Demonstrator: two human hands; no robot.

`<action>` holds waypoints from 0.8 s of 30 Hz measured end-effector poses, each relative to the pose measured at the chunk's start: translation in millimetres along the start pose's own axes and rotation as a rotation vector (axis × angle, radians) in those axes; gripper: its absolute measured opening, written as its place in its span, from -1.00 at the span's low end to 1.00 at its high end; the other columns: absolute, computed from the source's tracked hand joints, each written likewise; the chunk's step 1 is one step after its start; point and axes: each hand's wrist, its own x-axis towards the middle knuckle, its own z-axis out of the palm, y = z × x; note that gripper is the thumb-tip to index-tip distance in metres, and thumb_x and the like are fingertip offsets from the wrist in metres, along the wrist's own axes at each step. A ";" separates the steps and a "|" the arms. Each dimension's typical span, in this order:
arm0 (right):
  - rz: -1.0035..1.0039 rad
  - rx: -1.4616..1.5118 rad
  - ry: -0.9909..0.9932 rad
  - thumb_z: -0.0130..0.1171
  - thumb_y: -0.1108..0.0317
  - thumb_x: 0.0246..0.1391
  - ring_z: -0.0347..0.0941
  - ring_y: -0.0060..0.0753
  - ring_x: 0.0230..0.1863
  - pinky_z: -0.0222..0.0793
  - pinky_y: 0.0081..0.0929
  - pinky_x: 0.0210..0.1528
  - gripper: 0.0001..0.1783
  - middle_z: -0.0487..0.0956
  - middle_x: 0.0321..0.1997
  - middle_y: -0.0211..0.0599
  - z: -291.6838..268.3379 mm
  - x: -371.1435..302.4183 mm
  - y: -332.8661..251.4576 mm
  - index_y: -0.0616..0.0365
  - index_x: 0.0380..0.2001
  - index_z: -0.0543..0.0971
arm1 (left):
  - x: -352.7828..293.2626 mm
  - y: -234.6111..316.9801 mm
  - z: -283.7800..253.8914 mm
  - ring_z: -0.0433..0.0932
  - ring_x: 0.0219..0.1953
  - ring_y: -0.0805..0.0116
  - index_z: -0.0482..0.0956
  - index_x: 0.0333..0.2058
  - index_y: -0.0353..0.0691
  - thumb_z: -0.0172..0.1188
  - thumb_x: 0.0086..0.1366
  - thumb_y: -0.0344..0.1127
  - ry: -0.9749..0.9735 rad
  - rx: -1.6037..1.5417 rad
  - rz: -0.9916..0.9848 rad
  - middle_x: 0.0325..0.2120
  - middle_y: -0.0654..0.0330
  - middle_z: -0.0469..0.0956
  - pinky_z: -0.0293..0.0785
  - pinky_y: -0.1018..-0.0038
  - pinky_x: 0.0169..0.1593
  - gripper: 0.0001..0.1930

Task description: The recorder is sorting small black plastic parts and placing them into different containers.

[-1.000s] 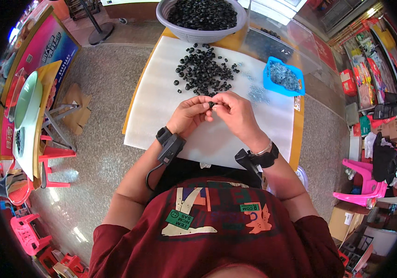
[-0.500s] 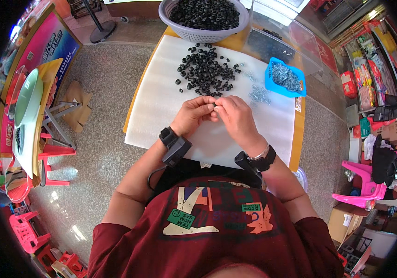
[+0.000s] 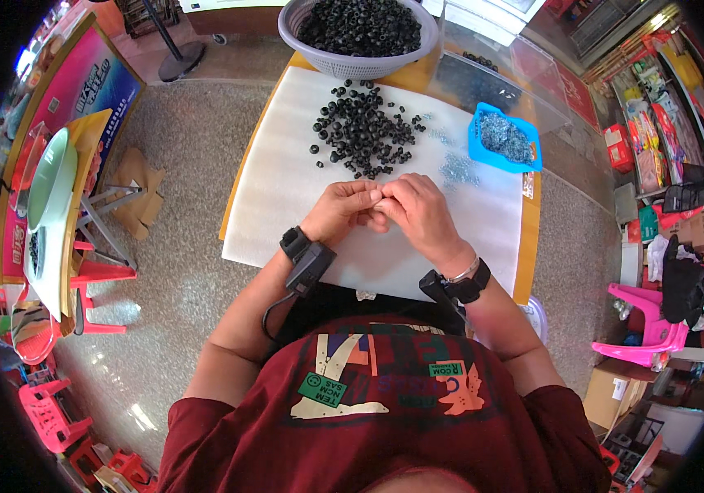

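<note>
My left hand (image 3: 341,212) and my right hand (image 3: 420,213) meet fingertip to fingertip over a white foam sheet (image 3: 270,205). Both are closed in a pinch, and whatever sits between the fingers is hidden. Just beyond them lies a heap of small black round parts (image 3: 360,127), some with a hole or neck. To the right of the heap, tiny clear pieces (image 3: 459,170) are scattered on the sheet. A blue plastic basket (image 3: 477,148) at the right edge holds many more of these small clear pieces.
A grey colander (image 3: 352,64) full of black parts stands at the far edge of the yellow table (image 3: 526,267). Left is a side table with a green basin (image 3: 49,177). A pink chair (image 3: 643,320) and stocked shelves stand to the right.
A small dark part visible between my fingertips half a second ago is now hidden. My fingers have shifted slightly and pressed closer together; the heap looks the same.
</note>
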 end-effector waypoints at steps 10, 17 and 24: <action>0.003 0.069 0.005 0.19 0.38 -0.01 0.42 -0.15 -0.35 0.31 -0.29 -0.26 -0.86 0.49 -0.40 -0.27 -0.1 -7.2 2.8 0.11 -0.37 0.45 | -0.8 -1.2 2.9 0.40 -0.51 0.53 0.49 -0.11 -0.39 0.02 0.34 -0.28 0.029 0.017 -0.018 -0.43 0.26 0.49 0.44 0.55 -0.48 -0.71; 0.076 0.112 0.045 0.14 0.39 0.03 0.43 -0.11 -0.33 0.33 -0.26 -0.25 -0.83 0.51 -0.36 -0.24 7.5 -6.5 1.2 0.14 -0.28 0.47 | 0.5 -4.1 4.0 0.18 -0.57 0.58 0.46 -0.10 -0.36 -0.04 0.38 -0.31 0.081 -0.024 -0.028 -0.50 0.34 0.38 0.24 0.60 -0.53 -0.75; 0.046 -0.045 -0.044 0.11 0.39 -0.01 0.42 -0.10 -0.28 0.33 -0.21 -0.24 -0.78 0.48 -0.30 -0.25 -4.5 -4.1 1.9 0.07 -0.22 0.49 | 5.7 -8.2 1.7 0.54 -0.30 0.42 0.35 0.06 -0.37 0.00 0.38 -0.28 0.033 0.076 0.041 -0.24 0.17 0.52 0.54 0.46 -0.15 -0.64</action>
